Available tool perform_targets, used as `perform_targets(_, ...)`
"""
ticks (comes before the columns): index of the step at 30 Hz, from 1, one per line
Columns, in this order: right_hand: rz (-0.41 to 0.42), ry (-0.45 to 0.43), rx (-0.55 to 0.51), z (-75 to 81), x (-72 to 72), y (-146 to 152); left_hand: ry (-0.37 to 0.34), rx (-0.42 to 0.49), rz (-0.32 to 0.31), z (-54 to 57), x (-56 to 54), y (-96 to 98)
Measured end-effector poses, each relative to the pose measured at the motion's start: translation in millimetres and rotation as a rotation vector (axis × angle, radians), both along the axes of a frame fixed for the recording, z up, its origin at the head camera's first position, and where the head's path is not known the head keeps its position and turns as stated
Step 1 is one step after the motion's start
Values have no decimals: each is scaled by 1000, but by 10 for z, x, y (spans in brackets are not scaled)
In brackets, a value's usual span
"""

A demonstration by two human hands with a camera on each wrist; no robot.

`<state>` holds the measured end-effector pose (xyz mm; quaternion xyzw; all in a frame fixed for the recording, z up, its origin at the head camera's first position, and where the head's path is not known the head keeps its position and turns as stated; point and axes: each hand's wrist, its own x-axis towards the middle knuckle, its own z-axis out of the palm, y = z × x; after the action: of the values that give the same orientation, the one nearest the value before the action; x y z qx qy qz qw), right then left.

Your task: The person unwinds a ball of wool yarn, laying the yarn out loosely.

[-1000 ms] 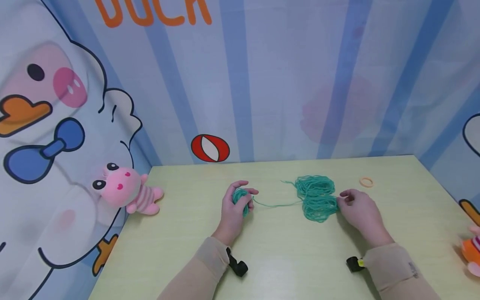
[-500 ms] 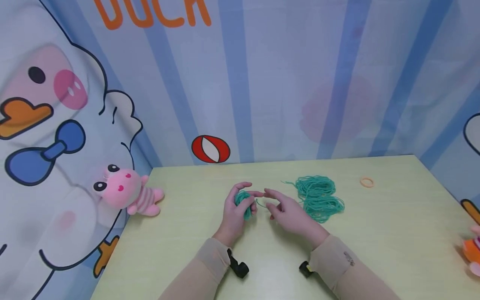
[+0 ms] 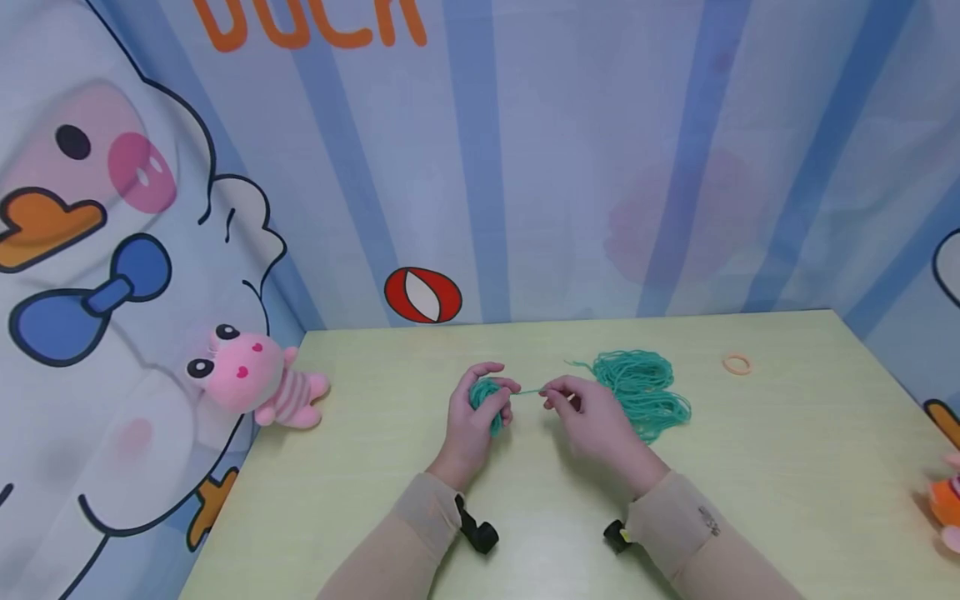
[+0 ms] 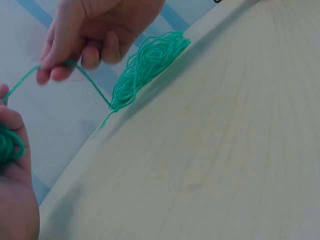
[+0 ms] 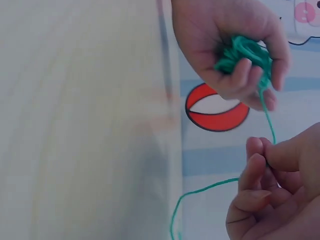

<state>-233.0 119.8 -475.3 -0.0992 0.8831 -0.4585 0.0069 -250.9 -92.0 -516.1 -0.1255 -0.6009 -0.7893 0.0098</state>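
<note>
My left hand (image 3: 467,421) holds a small wound bundle of green yarn (image 3: 486,400), its fingers and thumb curled round it; the right wrist view shows the bundle (image 5: 245,56) in the palm. A strand (image 5: 268,117) runs from it to my right hand (image 3: 596,421), which pinches it between thumb and fingertips. Beyond the pinch, the strand (image 4: 92,84) continues to a loose heap of green yarn (image 3: 637,387) on the table. In the head view the right hand partly covers the heap's left side.
An orange ring (image 3: 737,364) lies at the back right of the table (image 3: 795,467). A pink plush toy (image 3: 258,379) is at the left edge, and an orange and pink toy (image 3: 947,504) shows at the far right. A printed cloth (image 3: 555,167) hangs behind.
My right hand has moved left from beside the heap to near the left hand and now pinches the strand, drawn straight. The left hand has stayed in place with its bundle.
</note>
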Motion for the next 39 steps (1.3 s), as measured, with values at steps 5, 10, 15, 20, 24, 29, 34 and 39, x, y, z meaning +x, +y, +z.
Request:
perform_targets(5,-93,107,-42,109,40,279,-8,4,30,1,2,10)
perform_targets(10,-172,183,-49,184,92,590,-10,-4,48,-6,-4,14)
perform_targets(15,-268,194,-32,167,133,916,-23,-23,48,-17,-2,13)
perform_targets(20,-333,148,33,100,135,1222,-34,-34,51,-31,-11,16)
perform_targets(24,-332,86,116,56,127,1431,-42,-63,88,-29,-17,20)
perform_targets(29,-329,-17,220,-2,110,1618,-55,-94,153,-18,-17,14)
perform_targets(34,-257,-107,346,-32,76,1644,-50,-87,160,-13,-17,14)
perform_targets(39,-241,-105,368,-33,73,1549,-34,-98,134,-24,-10,12)
